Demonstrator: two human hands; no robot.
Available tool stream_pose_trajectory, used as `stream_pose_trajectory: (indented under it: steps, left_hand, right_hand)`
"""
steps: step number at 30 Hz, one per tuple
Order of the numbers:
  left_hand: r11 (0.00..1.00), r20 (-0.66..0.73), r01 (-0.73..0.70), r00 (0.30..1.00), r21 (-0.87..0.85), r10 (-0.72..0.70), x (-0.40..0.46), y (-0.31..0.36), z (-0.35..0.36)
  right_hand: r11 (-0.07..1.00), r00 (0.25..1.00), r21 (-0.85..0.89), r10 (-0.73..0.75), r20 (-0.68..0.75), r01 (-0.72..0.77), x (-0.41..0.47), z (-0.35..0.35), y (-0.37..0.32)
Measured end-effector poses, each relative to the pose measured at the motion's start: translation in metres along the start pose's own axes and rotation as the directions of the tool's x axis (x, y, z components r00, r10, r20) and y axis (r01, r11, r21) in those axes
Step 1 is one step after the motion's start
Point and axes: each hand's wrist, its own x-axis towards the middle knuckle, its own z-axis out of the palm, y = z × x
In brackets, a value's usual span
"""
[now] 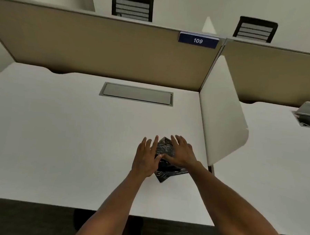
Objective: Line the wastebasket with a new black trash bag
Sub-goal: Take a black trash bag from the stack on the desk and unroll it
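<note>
A folded black trash bag [164,148] lies on the white desk [59,139], near its right side. My left hand [145,157] rests over the bag's left edge with fingers spread. My right hand [180,151] lies flat across the bag's right part, fingers apart, thumb touching the plastic. Both thumbs meet near the bag's middle. Much of the bag is hidden under my hands; a corner sticks out toward me. No wastebasket is in view.
A grey cable hatch [136,93] is set in the desk behind the bag. A tan partition [100,48] with a blue "109" sign [198,40] backs the desk. A white side divider [221,110] stands just right of the bag. Dark floor lies below the desk's front edge.
</note>
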Motion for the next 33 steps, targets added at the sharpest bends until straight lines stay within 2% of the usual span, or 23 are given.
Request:
stream_pose_trajectory:
  steps: [3, 5, 8, 15, 19, 22, 26, 29, 31, 33]
  left_hand:
    - [0.998, 0.039, 0.056, 0.998, -0.032, -0.055, 0.002, -0.011, 0.017]
    - [0.993, 0.073, 0.097, 0.993, -0.060, -0.093, 0.002, -0.018, 0.027]
    - [0.989, 0.089, 0.115, 0.990, -0.091, -0.107, 0.005, -0.027, 0.036]
    - [0.949, 0.119, 0.210, 0.975, -0.234, -0.187, 0.004, -0.035, 0.046]
    - [0.797, 0.130, 0.372, 0.926, -0.476, -0.354, -0.003, -0.031, 0.045]
    - [0.665, 0.187, 0.472, 0.870, -0.579, -0.456, -0.011, -0.031, 0.044]
    - [0.510, 0.242, 0.516, 0.826, -0.688, -0.509, -0.019, -0.030, 0.036]
    - [0.390, 0.296, 0.531, 0.801, -0.752, -0.520, -0.026, -0.027, 0.023]
    - [0.360, 0.335, 0.540, 0.801, -0.760, -0.496, -0.032, -0.025, 0.012]
    - [0.366, 0.378, 0.550, 0.812, -0.751, -0.445, -0.041, -0.022, -0.001]
  right_hand:
    - [0.999, 0.975, -0.039, 0.020, 0.223, -0.012, 0.013, 0.015, 0.005]
    - [0.999, 0.962, -0.047, 0.021, 0.272, -0.008, 0.018, 0.024, 0.010]
    - [0.998, 0.963, -0.062, 0.016, 0.270, 0.001, 0.025, 0.034, 0.010]
    - [0.994, 0.984, 0.062, 0.077, 0.162, -0.088, 0.036, 0.045, 0.002]
    - [0.945, 0.987, 0.291, 0.119, 0.110, -0.147, 0.039, 0.042, 0.000]
    - [0.816, 0.971, 0.527, 0.194, 0.138, -0.238, 0.036, 0.035, -0.003]
    - [0.463, 0.933, 0.817, 0.267, 0.241, -0.344, 0.027, 0.027, -0.008]
    - [0.178, 0.913, 0.916, 0.272, 0.304, -0.358, 0.018, 0.018, -0.014]
    - [0.025, 0.909, 0.943, 0.276, 0.313, -0.332, 0.011, 0.010, -0.019]
    - [-0.081, 0.911, 0.954, 0.283, 0.300, -0.289, 0.003, -0.001, -0.025]
